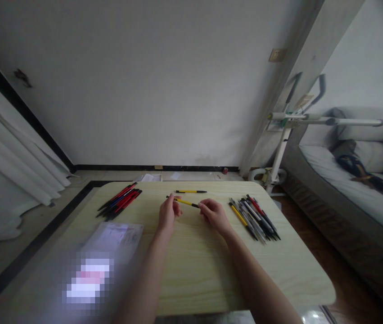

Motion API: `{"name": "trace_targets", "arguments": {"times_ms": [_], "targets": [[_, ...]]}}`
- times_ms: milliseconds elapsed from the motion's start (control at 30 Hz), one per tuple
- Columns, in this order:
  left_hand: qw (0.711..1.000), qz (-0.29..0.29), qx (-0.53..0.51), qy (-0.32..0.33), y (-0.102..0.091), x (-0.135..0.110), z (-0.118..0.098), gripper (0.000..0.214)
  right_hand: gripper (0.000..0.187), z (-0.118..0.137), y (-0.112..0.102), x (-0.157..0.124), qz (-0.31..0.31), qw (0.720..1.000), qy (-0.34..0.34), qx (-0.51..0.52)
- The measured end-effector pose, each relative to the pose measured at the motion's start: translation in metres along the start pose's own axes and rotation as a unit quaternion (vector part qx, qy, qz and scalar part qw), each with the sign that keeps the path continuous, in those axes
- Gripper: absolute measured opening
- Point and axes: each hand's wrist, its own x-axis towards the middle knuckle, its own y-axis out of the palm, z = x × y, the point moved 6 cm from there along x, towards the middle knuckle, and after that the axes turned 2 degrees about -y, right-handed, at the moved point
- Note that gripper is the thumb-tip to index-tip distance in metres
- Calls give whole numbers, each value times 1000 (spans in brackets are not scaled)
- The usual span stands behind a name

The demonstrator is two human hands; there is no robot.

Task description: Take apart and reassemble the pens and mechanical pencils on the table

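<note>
Yellow pen (pixel 185 202) is gripped by my left hand (pixel 167 213) and right hand (pixel 214 213); frame-left mostly-red pens (pixel 127 202) seem grouped, frame-right mixed pens (pixel 260 220) not yet.

Forearms (pixel 155 258) forward, left grip (pixel 167 215) and right grip (pixel 215 214) apart, each in a pinch

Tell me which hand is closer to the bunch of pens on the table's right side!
Right. The right hand is just left of that bunch of pens, not touching it; the left hand is farther left, at the other end of the held yellow pen.
</note>
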Motion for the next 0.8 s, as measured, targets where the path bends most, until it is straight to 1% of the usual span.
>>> {"name": "trace_targets", "arguments": {"times_ms": [133, 333, 500, 633, 800], "targets": [[1000, -16, -3, 5, -3, 2, -1, 40, 25, -3, 0, 1, -1, 1000, -4, 4], [1000, -6, 18, 12, -4, 3, 2, 41, 21, -7, -3, 4, -20, 1000, 3, -8], [999, -8, 30, 13, -5, 4, 5, 39, 18, -9, -4, 5, -30, 999, -11, -5], [999, -5, 36, 16, -5, 4, 4, 38, 18, -7, -4, 4, -35, 999, -19, -13], [999, -7, 34, 21, -4, 4, 4, 36, 22, -2, -4, 2, -32, 998, -18, -49]]}}
